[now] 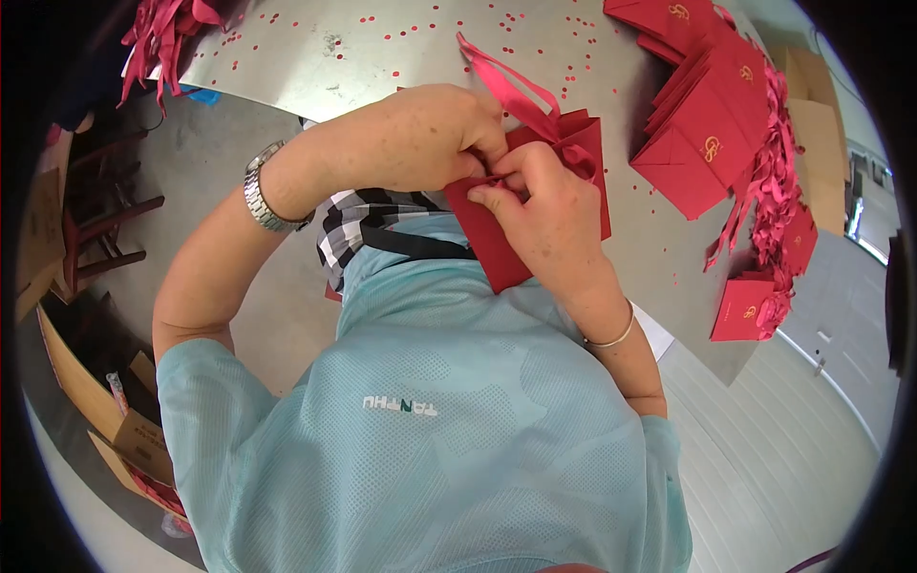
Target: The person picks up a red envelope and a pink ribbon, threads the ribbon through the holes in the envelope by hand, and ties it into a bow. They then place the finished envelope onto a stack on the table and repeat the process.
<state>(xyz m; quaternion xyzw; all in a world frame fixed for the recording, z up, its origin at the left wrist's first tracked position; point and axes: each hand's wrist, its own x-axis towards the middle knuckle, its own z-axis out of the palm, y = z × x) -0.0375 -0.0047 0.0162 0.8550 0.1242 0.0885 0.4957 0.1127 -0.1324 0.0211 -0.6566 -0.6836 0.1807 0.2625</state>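
Observation:
A small red paper gift bag (485,241) rests against me at the near edge of the metal table, tilted between my hands. My left hand (454,136) reaches in over its top from the left, fingers curled and pinching the ribbon at the bag's mouth. From the other side my right hand (552,218) lies over the bag's face, its thumb and forefinger closed on the same ribbon. A loop of pinkish-red ribbon (511,91) sticks out beyond the bag onto the tabletop. The fingertips partly cover where the ribbon meets the paper.
Small red paper dots are scattered over the metal table (287,72). At the right, stacked red bags (697,143) lie beside a heap of ribbons (776,205). More ribbons (170,38) hang over the far left corner. A wooden stool (110,224) and cardboard boxes (81,372) stand at left.

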